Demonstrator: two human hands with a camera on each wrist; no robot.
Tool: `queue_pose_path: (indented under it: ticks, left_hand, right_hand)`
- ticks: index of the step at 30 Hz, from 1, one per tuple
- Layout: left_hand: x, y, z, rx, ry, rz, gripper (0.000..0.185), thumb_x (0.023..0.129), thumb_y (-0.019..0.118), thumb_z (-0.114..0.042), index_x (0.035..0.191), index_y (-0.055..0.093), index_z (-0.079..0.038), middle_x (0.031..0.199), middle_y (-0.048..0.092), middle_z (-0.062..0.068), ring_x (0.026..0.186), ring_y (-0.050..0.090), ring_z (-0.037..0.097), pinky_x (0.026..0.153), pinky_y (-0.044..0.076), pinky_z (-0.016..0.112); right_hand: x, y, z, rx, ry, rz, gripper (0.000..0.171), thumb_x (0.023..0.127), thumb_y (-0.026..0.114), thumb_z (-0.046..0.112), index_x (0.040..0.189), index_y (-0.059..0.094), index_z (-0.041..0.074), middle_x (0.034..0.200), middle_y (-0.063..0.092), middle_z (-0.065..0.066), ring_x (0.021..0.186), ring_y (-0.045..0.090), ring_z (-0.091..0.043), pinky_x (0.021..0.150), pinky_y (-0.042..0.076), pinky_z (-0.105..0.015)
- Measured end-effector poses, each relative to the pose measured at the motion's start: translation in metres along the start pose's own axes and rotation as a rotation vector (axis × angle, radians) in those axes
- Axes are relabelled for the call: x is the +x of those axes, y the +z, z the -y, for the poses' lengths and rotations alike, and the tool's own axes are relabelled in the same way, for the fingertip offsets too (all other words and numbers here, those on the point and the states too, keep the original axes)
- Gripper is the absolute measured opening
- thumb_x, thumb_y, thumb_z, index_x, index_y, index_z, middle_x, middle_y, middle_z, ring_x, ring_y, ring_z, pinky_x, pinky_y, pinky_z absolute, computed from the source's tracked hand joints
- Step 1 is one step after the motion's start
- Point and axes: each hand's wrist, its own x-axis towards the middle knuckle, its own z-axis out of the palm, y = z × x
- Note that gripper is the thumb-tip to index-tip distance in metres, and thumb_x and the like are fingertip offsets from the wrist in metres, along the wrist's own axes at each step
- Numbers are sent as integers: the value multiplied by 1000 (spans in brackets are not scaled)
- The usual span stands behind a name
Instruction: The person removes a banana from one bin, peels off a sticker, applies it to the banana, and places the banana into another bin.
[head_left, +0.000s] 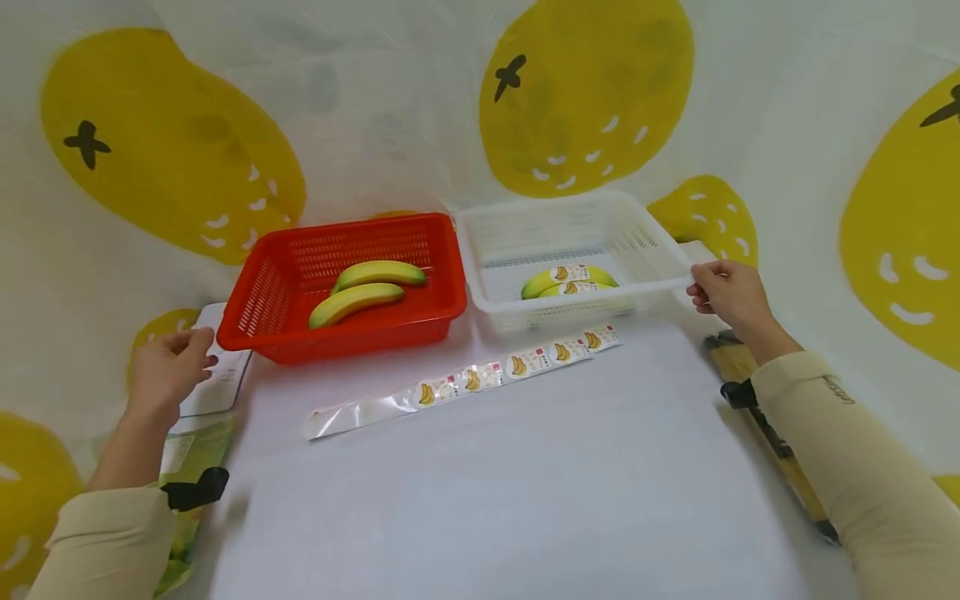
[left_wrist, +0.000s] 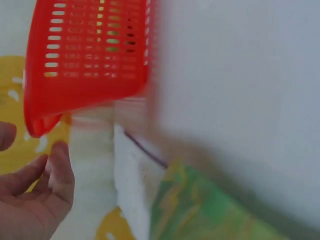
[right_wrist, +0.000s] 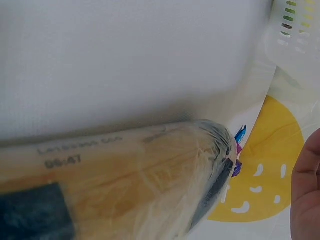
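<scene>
A red plastic basket (head_left: 360,335) at the back left holds two yellow bananas (head_left: 356,302). Beside it stands a white plastic basket (head_left: 585,298), with two bananas (head_left: 534,286) bearing stickers inside. My left hand (head_left: 167,371) hovers just off the red basket's left front corner, fingers loosely bent around nothing; the left wrist view shows a gap to the rim. At the white basket's right front corner, my right hand (head_left: 731,293) pinches the rim between thumb and fingers. In front of both baskets lies a strip of banana stickers (head_left: 471,381), its left end bare.
At the table's right edge lies a long tan plastic-wrapped package (right_wrist: 135,185). A green bag (head_left: 198,454) and a white card-like item (head_left: 217,387) lie at the left edge. Behind the baskets hangs a white cloth (head_left: 390,108) with large yellow fruit prints.
</scene>
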Motion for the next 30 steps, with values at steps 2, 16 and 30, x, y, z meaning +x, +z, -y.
queue_pose_path:
  ticks: [2, 16, 30]
  left_hand:
    - [3, 4, 5, -130, -39, 44, 77, 103, 45, -55, 154, 38, 3, 112, 70, 0, 73, 64, -4, 67, 56, 13]
    - [6, 17, 3, -434, -188, -14, 68, 98, 63, -42, 155, 43, -11, 92, 65, -14, 77, 71, 1, 73, 57, 14]
    - [7, 17, 6, -553, -166, -27, 62, 97, 66, -35, 150, 50, -8, 87, 67, -11, 73, 71, 2, 71, 58, 17]
  right_hand:
    - [0, -2, -2, -12, 0, 4, 54, 106, 49, 41, 131, 51, -7, 69, 61, 21, 65, 60, 1, 65, 57, -16]
    - [-1, 0, 1, -68, -5, 2, 57, 106, 47, 42, 132, 52, -8, 70, 60, 21, 65, 60, 1, 64, 56, -16]
    - [-1, -10, 11, -217, 51, -7, 73, 104, 40, 56, 144, 48, -4, 105, 66, -6, 86, 64, -15, 68, 53, -17]
